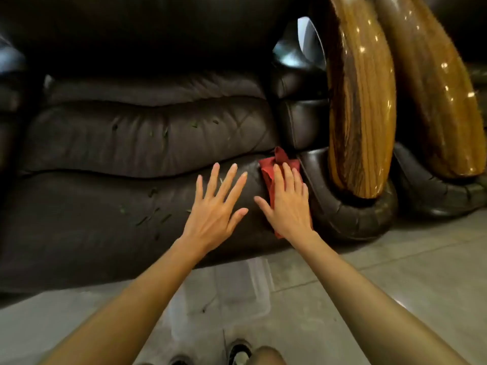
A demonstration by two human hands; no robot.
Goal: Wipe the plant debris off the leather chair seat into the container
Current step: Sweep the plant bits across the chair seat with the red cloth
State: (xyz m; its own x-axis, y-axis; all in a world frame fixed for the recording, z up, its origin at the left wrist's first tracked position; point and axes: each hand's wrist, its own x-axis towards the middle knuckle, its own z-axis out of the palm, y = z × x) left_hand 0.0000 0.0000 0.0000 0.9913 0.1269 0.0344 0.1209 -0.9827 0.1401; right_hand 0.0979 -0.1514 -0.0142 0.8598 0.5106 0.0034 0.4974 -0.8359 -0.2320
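A dark brown leather chair seat [92, 159] fills the left and middle of the view. Small green plant bits [151, 218] lie scattered on its front cushion, and a few more bits sit farther back. A red cloth [271, 168] lies at the seat's right front corner, and my right hand [287, 206] presses flat on it with fingers spread. My left hand [214, 209] rests flat on the leather just to the left, fingers apart and holding nothing. A clear plastic container [224, 299] stands on the floor below the seat's front edge, between my forearms.
The chair's leather armrest with a glossy wooden front [361, 106] rises at the right, and a second such wooden piece [437, 88] stands behind it. Grey tiled floor [382, 272] lies in front. My shoes [237, 351] show at the bottom edge.
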